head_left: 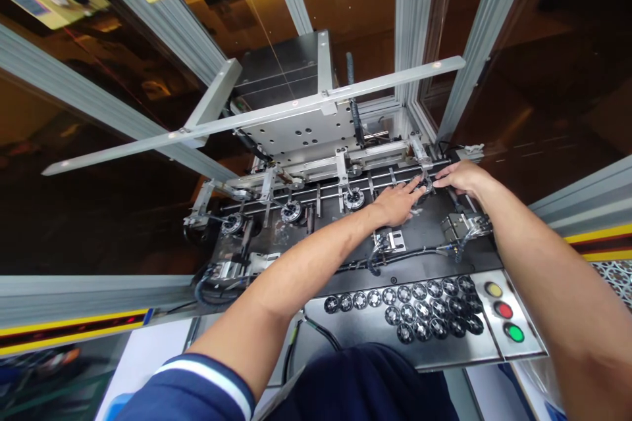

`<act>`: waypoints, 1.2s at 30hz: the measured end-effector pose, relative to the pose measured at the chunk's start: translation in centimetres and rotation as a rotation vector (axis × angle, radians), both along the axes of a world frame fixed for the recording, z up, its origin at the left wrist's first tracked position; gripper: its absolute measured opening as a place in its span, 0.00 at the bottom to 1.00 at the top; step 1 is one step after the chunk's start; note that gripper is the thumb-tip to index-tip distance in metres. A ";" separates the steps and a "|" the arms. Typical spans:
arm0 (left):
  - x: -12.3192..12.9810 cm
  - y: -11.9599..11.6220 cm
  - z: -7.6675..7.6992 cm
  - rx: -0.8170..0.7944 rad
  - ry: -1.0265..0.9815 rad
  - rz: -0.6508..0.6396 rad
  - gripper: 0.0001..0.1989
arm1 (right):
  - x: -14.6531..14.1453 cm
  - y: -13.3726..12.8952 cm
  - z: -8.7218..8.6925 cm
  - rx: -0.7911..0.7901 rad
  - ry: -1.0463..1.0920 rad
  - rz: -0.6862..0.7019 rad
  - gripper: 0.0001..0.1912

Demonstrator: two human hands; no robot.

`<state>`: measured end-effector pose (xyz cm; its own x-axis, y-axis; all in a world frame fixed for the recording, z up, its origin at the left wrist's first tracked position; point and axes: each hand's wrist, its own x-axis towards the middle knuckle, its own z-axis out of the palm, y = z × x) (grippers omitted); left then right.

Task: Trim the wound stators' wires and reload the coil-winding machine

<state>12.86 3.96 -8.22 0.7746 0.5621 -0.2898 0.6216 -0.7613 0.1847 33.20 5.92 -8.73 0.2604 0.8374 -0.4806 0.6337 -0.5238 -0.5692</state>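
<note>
At the right end of the fixture, my left hand reaches over the bed with its fingers stretched out, the tips at a round black-and-silver part. From the right side, my right hand meets the same spot, thumb and fingertips drawn together near the part's edge. Whether they grip it or something small beside it is hidden. Similar round parts sit at other stations along the bed: one in the middle, another left of it, and one at the far left.
Several loose round parts lie in rows on the metal front ledge. Yellow, red and green buttons sit at its right. A long metal bar spans above the fixture. Cylinders and hoses line the bed's front.
</note>
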 end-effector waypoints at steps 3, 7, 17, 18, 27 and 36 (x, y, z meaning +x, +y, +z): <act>0.0 -0.1 0.1 -0.007 -0.002 0.004 0.39 | -0.2 -0.1 0.3 -0.049 -0.023 0.003 0.13; 0.0 -0.1 0.1 -0.025 -0.015 0.011 0.39 | -0.3 -0.3 0.3 -0.056 -0.055 0.023 0.13; -0.9 0.4 -0.3 -0.129 -0.061 0.013 0.46 | -0.8 0.8 0.7 -0.006 -0.185 0.127 0.15; -1.0 0.5 -0.4 -0.141 -0.056 0.007 0.46 | -0.9 0.9 0.7 -0.013 -0.190 0.141 0.15; -0.8 1.1 0.2 -0.111 -0.083 -0.043 0.47 | -1.8 0.0 3.9 0.082 -0.260 0.148 0.15; -12.7 -13.4 10.1 0.044 -0.692 0.290 0.28 | -3.2 -21.3 6.6 0.712 -0.412 0.123 0.18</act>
